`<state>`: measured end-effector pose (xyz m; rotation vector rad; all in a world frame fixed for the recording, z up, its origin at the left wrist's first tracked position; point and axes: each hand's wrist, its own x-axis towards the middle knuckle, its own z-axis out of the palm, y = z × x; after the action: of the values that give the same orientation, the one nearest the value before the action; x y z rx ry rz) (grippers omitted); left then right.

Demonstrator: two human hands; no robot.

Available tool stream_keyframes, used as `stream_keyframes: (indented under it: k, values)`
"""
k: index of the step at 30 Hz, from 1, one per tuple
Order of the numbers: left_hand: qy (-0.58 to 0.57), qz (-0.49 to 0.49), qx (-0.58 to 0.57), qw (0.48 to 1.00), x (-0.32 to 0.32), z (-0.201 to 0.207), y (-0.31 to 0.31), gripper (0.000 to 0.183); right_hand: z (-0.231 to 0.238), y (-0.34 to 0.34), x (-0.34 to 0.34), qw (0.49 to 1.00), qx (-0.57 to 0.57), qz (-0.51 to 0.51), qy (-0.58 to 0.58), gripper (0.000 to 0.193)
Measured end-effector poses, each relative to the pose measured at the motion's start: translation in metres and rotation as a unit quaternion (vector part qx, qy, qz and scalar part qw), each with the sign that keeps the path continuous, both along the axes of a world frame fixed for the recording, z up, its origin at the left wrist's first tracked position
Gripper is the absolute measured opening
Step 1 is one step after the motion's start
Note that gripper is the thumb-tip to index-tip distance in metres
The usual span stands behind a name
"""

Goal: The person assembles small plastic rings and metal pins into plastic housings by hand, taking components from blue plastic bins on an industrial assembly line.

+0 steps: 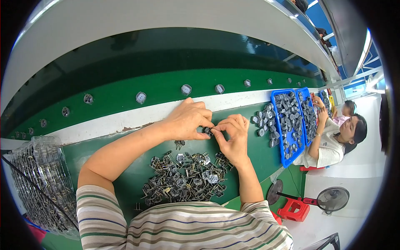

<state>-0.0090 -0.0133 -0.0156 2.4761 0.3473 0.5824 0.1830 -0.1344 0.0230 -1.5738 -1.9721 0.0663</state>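
Observation:
Between my fingertips, over the green table (89, 152), is a small round black part (208, 131) with metal bits on it. My left hand (188, 121) pinches it from the left, and my right hand (232, 137) pinches it from the right. Both hands are closed, and their fingers cover much of the part. Just below them lies a single loose part with metal prongs (179, 143). Closer to my body spreads a heap of similar black pronged parts (183, 179).
Beyond a white ledge (121, 115), a green conveyor belt (166, 83) carries several spaced round parts. Grey round pieces (266, 121) lie beside a blue tray (284, 156) at right. Stacked clear plastic trays (39, 179) stand at left. A co-worker (337, 139) sits farther right, near a fan (332, 199).

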Motion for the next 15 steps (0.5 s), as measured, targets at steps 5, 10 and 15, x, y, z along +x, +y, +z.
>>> stream_keyframes:
  k: [5,10,15]
  values:
    - [0.011,-0.010,0.013,1.000,-0.001,0.003,-0.001,0.031,0.022,-0.014,-0.022,0.988,0.105,0.001,-0.113,0.019]
    - [0.009,-0.012,-0.001,1.000,0.000,0.003,0.000,0.034,0.008,0.000,0.021,0.969,-0.065,-0.079,0.224,0.012]
    - [0.000,0.009,-0.047,0.999,0.001,0.008,0.000,0.032,0.009,0.000,0.010,0.992,-0.073,-0.035,0.097,0.013]
